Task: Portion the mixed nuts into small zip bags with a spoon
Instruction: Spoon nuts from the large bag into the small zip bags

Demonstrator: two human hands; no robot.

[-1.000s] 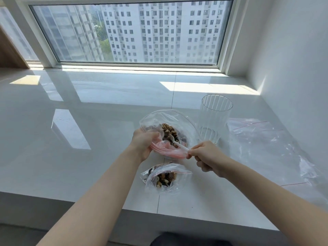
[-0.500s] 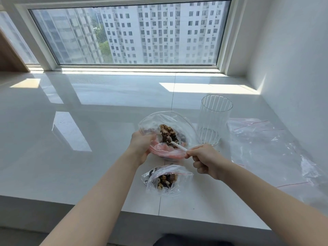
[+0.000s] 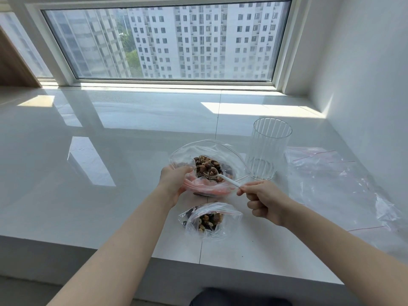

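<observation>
A large clear bag [image 3: 187, 153] with its mouth wide open holds a heap of mixed nuts [image 3: 206, 164]. My left hand [image 3: 173, 183] grips the bag's near-left rim. My right hand [image 3: 263, 200] pinches the end of a white plastic spoon [image 3: 225, 178], whose bowl sits in the bag loaded with nuts. In front of the large bag lies a small zip bag [image 3: 209, 219] with a red zip line, partly filled with nuts, its mouth facing right.
A tall ribbed clear glass [image 3: 268, 149] stands just right of the large bag. Several empty zip bags [image 3: 335, 180] lie spread along the white wall at right. The glossy white counter's front edge [image 3: 176, 258] runs close below the small bag.
The spoon's bowl has come up out of the nut heap carrying nuts, and my right hand has drawn back a little to the right. My left hand stays on the bag rim.
</observation>
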